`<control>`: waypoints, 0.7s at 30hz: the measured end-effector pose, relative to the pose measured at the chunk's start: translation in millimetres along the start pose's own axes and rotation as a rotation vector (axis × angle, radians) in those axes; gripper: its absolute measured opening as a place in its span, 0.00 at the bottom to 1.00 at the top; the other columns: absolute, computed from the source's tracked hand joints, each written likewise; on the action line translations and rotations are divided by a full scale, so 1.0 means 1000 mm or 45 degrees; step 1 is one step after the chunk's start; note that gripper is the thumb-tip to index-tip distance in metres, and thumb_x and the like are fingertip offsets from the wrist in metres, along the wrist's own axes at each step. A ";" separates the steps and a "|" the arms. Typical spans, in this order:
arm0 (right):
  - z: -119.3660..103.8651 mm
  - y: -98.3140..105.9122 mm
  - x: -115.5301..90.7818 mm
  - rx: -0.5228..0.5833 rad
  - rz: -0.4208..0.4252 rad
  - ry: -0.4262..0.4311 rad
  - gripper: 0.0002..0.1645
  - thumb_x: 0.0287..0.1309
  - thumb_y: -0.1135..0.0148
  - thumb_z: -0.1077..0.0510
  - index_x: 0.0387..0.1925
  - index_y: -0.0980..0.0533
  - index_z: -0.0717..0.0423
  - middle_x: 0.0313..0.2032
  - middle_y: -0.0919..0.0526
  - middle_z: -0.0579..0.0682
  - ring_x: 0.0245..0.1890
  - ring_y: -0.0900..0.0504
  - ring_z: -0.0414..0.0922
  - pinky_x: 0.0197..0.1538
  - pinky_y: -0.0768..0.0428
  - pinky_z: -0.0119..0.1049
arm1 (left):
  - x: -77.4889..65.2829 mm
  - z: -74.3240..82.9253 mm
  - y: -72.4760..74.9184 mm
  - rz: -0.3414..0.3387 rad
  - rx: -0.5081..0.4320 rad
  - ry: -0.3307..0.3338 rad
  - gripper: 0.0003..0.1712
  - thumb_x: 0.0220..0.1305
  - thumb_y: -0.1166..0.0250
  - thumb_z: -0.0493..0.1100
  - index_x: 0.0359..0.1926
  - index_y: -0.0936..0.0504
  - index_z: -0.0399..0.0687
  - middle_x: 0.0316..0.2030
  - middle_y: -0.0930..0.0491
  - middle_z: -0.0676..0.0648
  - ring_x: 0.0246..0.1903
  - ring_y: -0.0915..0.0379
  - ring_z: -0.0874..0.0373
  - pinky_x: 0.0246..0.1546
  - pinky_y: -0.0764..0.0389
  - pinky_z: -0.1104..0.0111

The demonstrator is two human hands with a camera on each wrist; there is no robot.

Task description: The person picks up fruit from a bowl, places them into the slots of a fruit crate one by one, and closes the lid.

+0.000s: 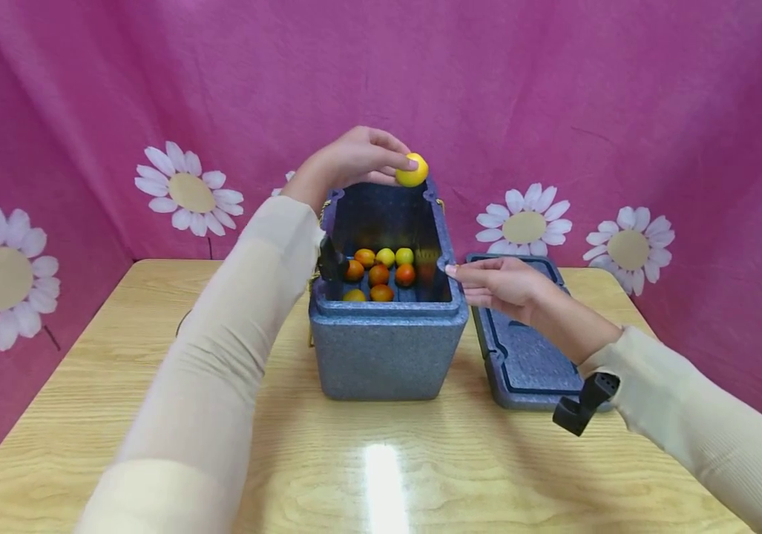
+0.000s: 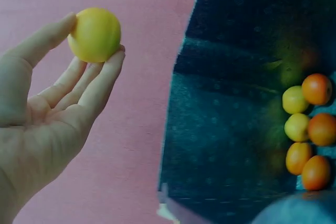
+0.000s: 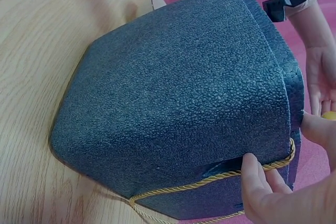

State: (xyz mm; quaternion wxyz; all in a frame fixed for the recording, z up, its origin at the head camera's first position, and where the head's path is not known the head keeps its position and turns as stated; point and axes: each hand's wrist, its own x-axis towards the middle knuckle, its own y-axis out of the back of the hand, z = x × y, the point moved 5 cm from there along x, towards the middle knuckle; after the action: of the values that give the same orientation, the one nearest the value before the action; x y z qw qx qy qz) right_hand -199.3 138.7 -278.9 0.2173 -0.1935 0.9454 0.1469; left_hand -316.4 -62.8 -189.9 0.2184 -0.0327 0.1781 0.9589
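Note:
In the head view a round yellow fruit [image 1: 415, 172] is pinched between the thumb and fingertips of my left hand [image 1: 357, 159], above the far end of a dark grey foam box [image 1: 390, 360]. The left wrist view shows the fruit's smooth skin and the palm turned up beneath it. My right hand [image 1: 504, 285] holds the box's right rim, thumb at the top edge. In the right wrist view its fingertips press the outer wall beside a twisted gold cord [image 3: 184, 186]. Inside the box lie several orange-red fruits [image 1: 378, 275] and yellow ones [image 1: 385, 257].
The matching foam lid [image 1: 534, 356] lies on the wooden table [image 1: 267, 460], right of the box and partly under my right forearm. A pink curtain [image 1: 421, 67] with large white flowers hangs close behind. Black wrist cameras [image 1: 584, 404] jut from the sleeves.

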 end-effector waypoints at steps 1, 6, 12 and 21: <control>0.000 0.000 0.000 0.002 0.000 -0.004 0.41 0.68 0.49 0.47 0.73 0.50 0.64 0.73 0.44 0.58 0.72 0.40 0.51 0.68 0.33 0.36 | 0.002 -0.003 0.001 0.010 -0.030 0.016 0.25 0.63 0.35 0.44 0.59 0.26 0.40 0.57 0.25 0.44 0.55 0.22 0.53 0.60 0.24 0.67; -0.001 -0.003 -0.001 -0.005 -0.006 -0.003 0.42 0.68 0.49 0.47 0.73 0.50 0.64 0.73 0.44 0.58 0.71 0.40 0.51 0.67 0.33 0.36 | 0.006 -0.020 0.003 0.052 -0.046 0.105 0.26 0.63 0.36 0.44 0.60 0.27 0.41 0.59 0.26 0.43 0.57 0.24 0.52 0.62 0.25 0.67; -0.002 -0.003 -0.002 -0.005 -0.005 0.015 0.41 0.68 0.48 0.47 0.72 0.48 0.64 0.72 0.41 0.58 0.66 0.33 0.46 0.62 0.27 0.29 | 0.004 -0.029 0.001 0.081 0.483 0.169 0.21 0.64 0.37 0.45 0.54 0.21 0.38 0.54 0.24 0.44 0.53 0.26 0.53 0.60 0.24 0.68; -0.002 -0.004 -0.001 0.011 -0.008 0.012 0.41 0.68 0.48 0.47 0.72 0.48 0.65 0.71 0.40 0.59 0.64 0.32 0.45 0.57 0.24 0.24 | -0.004 -0.006 -0.001 0.281 1.024 0.106 0.16 0.60 0.37 0.44 0.44 0.20 0.37 0.40 0.24 0.45 0.44 0.29 0.53 0.55 0.21 0.63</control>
State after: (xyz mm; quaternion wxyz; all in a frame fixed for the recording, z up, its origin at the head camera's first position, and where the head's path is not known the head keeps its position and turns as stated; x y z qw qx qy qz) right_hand -197.5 134.4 -277.7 0.2141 -0.1962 0.9464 0.1413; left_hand -312.5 -65.4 -195.5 0.1023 0.0357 0.5494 0.8285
